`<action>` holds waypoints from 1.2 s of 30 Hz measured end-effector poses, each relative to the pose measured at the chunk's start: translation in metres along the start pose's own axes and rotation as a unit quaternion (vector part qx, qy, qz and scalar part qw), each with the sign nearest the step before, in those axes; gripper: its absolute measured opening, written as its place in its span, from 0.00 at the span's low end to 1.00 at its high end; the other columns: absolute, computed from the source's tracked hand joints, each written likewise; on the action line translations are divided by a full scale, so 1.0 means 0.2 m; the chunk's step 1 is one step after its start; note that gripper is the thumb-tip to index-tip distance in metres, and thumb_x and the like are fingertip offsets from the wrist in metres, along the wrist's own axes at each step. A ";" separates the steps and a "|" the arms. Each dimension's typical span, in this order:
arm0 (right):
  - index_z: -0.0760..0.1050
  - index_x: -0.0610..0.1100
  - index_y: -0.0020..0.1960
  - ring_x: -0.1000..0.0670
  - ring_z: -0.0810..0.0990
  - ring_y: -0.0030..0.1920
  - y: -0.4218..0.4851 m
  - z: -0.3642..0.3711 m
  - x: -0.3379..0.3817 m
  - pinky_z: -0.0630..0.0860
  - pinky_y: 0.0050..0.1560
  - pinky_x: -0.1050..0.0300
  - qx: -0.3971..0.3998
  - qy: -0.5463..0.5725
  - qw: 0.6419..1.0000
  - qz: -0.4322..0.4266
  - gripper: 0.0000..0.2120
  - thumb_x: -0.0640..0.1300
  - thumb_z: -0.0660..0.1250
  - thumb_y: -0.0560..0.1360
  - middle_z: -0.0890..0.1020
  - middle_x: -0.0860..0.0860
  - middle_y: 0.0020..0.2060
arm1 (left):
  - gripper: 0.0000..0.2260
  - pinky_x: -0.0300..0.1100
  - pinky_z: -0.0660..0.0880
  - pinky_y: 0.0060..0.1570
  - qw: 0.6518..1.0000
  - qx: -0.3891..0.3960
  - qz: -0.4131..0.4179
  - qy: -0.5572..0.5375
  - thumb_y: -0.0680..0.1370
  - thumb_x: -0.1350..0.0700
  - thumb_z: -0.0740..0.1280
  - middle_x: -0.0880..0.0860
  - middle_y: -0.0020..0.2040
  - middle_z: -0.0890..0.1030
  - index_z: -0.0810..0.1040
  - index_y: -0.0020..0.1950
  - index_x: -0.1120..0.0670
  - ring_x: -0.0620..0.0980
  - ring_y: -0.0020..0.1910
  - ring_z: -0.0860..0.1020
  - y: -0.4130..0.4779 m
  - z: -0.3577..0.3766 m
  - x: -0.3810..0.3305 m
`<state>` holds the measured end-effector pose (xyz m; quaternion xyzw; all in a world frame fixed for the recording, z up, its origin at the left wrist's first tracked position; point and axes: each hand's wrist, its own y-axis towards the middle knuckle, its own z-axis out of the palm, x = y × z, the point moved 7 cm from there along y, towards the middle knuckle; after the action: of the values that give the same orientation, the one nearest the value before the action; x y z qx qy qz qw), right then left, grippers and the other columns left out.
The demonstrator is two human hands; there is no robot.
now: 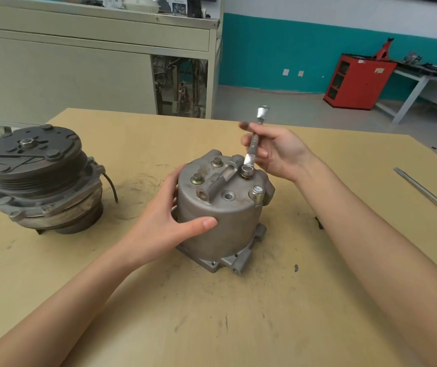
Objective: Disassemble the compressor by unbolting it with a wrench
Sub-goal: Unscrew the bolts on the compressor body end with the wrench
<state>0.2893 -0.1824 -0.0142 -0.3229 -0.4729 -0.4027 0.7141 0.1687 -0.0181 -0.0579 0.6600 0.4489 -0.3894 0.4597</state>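
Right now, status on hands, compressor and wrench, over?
Left hand grips the compressor housing side. Right hand holds the wrench, ring end on a top bolt. Pulley unit stands apart at left, nothing blocking.

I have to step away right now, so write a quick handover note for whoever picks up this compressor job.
Left hand grips the side of the compressor housing, steadying it upright on the table.
Right hand holds the wrench, with its ring end seated on the rear-right bolt.
Done: the pulley section stands apart at the left. The front-right bolt sits raised and looks loosened.
Left: undo the rear-right bolt, then the two left bolts, which look fully seated.
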 end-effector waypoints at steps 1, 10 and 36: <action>0.71 0.41 0.52 0.56 0.67 0.20 0.02 0.02 -0.01 0.62 0.19 0.68 0.007 -0.004 1.000 0.009 0.09 0.40 0.52 0.82 0.80 0.48 0.30 | 0.44 0.22 0.68 0.53 1.000 0.000 0.000 0.002 0.58 0.29 0.73 0.28 0.64 0.71 0.58 0.70 0.34 0.30 0.64 0.71 0.00 0.00 0.00; 0.70 0.41 0.45 0.55 0.68 0.19 -0.13 0.07 0.27 0.63 0.19 0.66 -0.094 0.027 0.983 -0.153 0.09 0.42 0.56 0.82 0.77 0.49 0.24 | 0.43 0.22 0.68 0.52 1.000 -0.001 -0.004 0.002 0.58 0.29 0.74 0.27 0.63 0.71 0.58 0.69 0.32 0.29 0.63 0.71 0.00 0.00 0.00; 0.81 0.48 0.48 0.57 0.68 0.24 -0.41 0.31 0.18 0.61 0.27 0.63 -0.040 -0.745 0.652 -0.136 0.04 0.45 0.69 0.75 0.69 0.57 0.22 | 0.41 0.24 0.69 0.54 1.000 -0.002 -0.002 0.002 0.61 0.37 0.73 0.28 0.64 0.72 0.59 0.70 0.35 0.31 0.64 0.71 -0.01 0.00 0.01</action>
<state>0.2008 -0.1785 0.0477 -0.4746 -0.8681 -0.1380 0.0452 0.1678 -0.0174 -0.0591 0.6591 0.4520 -0.3875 0.4595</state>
